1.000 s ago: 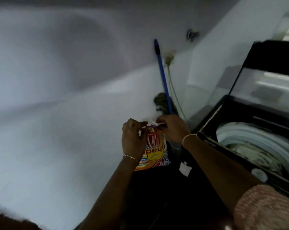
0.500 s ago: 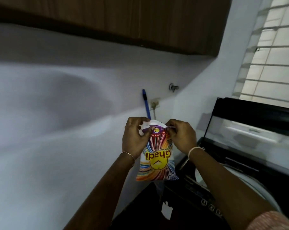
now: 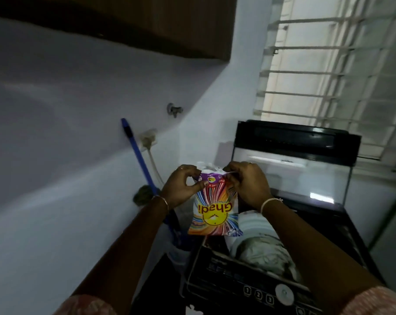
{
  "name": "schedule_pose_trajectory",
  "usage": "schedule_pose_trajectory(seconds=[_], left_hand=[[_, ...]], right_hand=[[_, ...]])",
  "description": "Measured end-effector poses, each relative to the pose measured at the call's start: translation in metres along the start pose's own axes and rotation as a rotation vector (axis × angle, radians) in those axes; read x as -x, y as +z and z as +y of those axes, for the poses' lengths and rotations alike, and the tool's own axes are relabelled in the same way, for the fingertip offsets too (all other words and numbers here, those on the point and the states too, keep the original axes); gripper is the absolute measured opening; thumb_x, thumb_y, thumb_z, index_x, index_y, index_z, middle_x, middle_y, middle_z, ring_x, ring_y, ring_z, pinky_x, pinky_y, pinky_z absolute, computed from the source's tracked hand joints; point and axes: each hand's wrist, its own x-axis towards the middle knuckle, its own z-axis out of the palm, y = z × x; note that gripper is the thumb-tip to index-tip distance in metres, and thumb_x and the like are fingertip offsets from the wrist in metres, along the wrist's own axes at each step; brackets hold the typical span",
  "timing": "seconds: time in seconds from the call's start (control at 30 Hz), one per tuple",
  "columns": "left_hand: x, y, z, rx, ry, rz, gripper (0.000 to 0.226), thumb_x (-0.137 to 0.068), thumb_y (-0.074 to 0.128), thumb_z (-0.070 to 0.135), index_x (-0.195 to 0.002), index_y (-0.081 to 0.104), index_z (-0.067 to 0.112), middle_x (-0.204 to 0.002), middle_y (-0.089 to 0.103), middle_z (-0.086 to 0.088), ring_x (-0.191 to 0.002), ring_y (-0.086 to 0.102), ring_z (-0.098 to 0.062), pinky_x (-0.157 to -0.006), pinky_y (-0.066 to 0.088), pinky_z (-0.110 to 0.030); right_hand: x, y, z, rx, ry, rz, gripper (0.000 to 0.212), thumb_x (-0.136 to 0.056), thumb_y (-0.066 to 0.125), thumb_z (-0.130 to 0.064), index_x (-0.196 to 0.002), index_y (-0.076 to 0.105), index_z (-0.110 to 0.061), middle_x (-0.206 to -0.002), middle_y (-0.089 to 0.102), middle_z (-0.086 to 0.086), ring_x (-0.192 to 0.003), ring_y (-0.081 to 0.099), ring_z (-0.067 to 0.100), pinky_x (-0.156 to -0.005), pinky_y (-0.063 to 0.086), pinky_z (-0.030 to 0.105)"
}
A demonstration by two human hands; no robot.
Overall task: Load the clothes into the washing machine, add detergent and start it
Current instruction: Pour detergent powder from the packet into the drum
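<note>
**Both hands pinching the top of the detergent packet**

Far to my left, a blue-handled mop (image 3: 137, 153) leans against the wall, with a wall socket (image 3: 148, 138) just beside its handle and a tap (image 3: 174, 109) higher up. My left hand (image 3: 181, 188) has its fingers curled, and thumb and forefinger pinch the top left corner of the detergent packet (image 3: 215, 212). The packet hangs between my hands, its "Ghadi" print upside down to me, above the near left side of the washing machine (image 3: 249, 289). My right hand (image 3: 249, 185) is curled too, pinching the packet's top right edge. The top looks crumpled; I cannot tell whether it is torn open. Below and to the right, clothes (image 3: 265, 253) lie in the drum. The machine's lid (image 3: 294, 155) stands raised behind my hands, and a barred window (image 3: 328, 64) is above it.
</note>
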Motion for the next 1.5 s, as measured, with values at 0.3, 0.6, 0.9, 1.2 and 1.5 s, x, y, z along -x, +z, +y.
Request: schedule_pose_trajectory(seconds=[0.3,0.6,0.9,1.2,1.5], left_hand=[[-0.07,0.049,0.003,-0.028,0.183,-0.201,0.037,-0.068,0.084,0.02,-0.097,0.067,0.004,-0.106,0.055,-0.01,-0.104,0.054,-0.023,-0.09,0.048,-0.034],[-0.107,0.091,0.034,-0.047,0.167,-0.589,0.038,-0.074,0.08,0.027,-0.105,0.071,0.008,-0.104,0.049,0.0,-0.107,0.052,-0.021,-0.096,0.045,-0.03],[-0.125,0.133,0.047,-0.22,0.265,-0.582,0.03,-0.074,0.08,0.027,-0.096,0.067,0.012,-0.106,0.055,-0.003,-0.103,0.056,-0.023,-0.088,0.049,-0.034],[-0.085,0.205,0.035,0.704,-0.218,-0.528,0.069,-0.064,0.082,0.007,-0.125,0.049,0.009,-0.121,0.062,-0.006,-0.109,0.063,-0.018,-0.09,0.055,-0.034],[-0.077,0.252,0.064,0.724,-0.239,-0.179,0.028,-0.077,0.068,-0.011,-0.104,0.063,-0.012,-0.066,0.072,0.013,-0.065,0.069,-0.001,-0.061,0.055,-0.016]], right_hand=[[-0.007,-0.009,0.054,0.186,0.093,-0.056,0.013,-0.084,0.065,-0.011,-0.095,0.073,-0.011,-0.091,0.075,0.009,-0.084,0.069,0.026,-0.08,0.046,0.028],[0.011,-0.031,0.1,0.267,0.204,-0.11,0.011,-0.084,0.066,-0.013,-0.094,0.072,-0.013,-0.094,0.076,0.007,-0.086,0.07,0.026,-0.077,0.051,0.03],[0.036,-0.052,0.142,0.362,0.199,-0.229,0.011,-0.085,0.065,-0.018,-0.094,0.072,-0.015,-0.093,0.076,0.005,-0.086,0.07,0.027,-0.075,0.048,0.031],[0.038,-0.083,0.181,0.275,0.198,-0.225,0.01,-0.085,0.066,-0.016,-0.094,0.07,-0.014,-0.096,0.075,0.003,-0.087,0.069,0.022,-0.072,0.048,0.026],[0.044,-0.1,0.206,0.306,0.221,-0.305,0.012,-0.086,0.062,-0.02,-0.097,0.066,-0.02,-0.099,0.072,0.001,-0.092,0.064,0.023,-0.069,0.034,0.023]])
